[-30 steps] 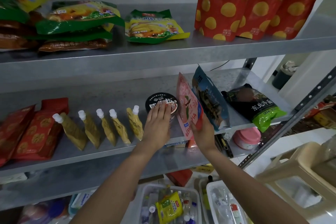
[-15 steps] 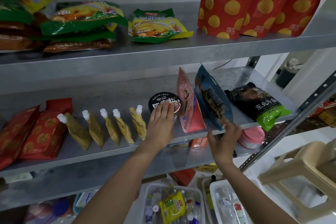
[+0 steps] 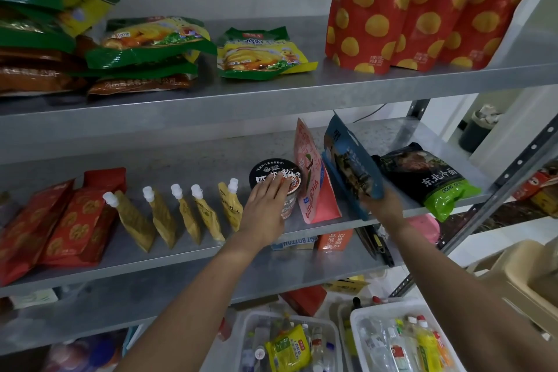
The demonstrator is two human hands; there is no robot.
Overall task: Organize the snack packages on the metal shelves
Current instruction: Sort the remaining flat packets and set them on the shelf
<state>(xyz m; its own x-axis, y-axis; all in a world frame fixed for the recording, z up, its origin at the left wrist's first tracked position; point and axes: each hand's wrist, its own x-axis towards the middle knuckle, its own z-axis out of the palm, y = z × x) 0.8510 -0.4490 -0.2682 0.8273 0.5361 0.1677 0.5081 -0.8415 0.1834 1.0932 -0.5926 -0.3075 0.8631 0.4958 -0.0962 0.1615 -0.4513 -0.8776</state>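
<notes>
Blue pouch [image 3: 350, 160] tilts on the middle shelf [image 3: 181, 257] just beside the pink pouch [image 3: 314, 187], the right hand [image 3: 382, 205] with its grip closed on the bottom edge, probably to stand it straight, while the left hand [image 3: 265, 205] lies flat, fingers straight, steadying the cup [image 3: 273, 174], and the right fingertips are hidden under the pouch.

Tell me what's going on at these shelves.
A person is arranging snacks on the middle metal shelf. The left hand rests flat on the lid of a round black noodle cup. The right hand grips the lower edge of a tilted blue stand-up pouch, beside an upright pink stand-up pouch. A row of yellow spouted pouches sits left of the cup; a black-and-green noodle bag lies to the right.
</notes>
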